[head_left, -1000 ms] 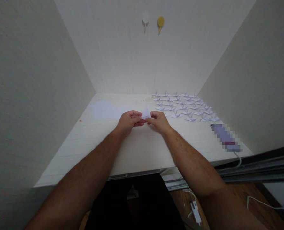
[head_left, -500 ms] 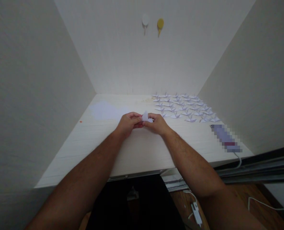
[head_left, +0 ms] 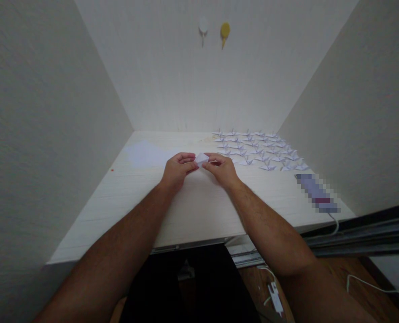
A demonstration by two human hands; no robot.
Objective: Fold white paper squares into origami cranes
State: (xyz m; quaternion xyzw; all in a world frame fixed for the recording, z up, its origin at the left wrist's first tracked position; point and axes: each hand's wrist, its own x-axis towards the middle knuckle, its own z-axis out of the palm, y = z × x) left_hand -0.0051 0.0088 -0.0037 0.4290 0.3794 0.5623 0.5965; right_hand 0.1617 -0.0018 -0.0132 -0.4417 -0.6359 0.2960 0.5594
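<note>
"So, what have the hands got between them?"

"A small piece of folded paper (head_left: 201,159), white and crisp-edged, roughly a diamond. The left hand (head_left: 178,170) pinches one side between thumb and fingers; the right hand (head_left: 222,170) pinches the other the same way."

"Does it touch the desk (head_left: 199,208) below?"

"I can't tell — the fingers cover its lower edge. The desk itself is pale, with fine streaks like wood grain, and it runs smooth from under the wrists towards the body."

"And beyond the right hand?"

"Paper birds (head_left: 252,144), ranked in loose rows: thin, sharp points, slim folded wings, all in white. Nearer the body, well to the right of that hand, lies a long flat slab (head_left: 315,192), blurred into squares, with a pale round cord (head_left: 335,225) trailing from its near end."

"What's on the other side?"

"Flat white paper (head_left: 145,154), just beyond the left hand — its outline melts into the desk. High past both hands, the faintly ribbed wall (head_left: 186,85) carries two rounded hooks, one white (head_left: 203,25), one yellow (head_left: 225,30)."
</note>
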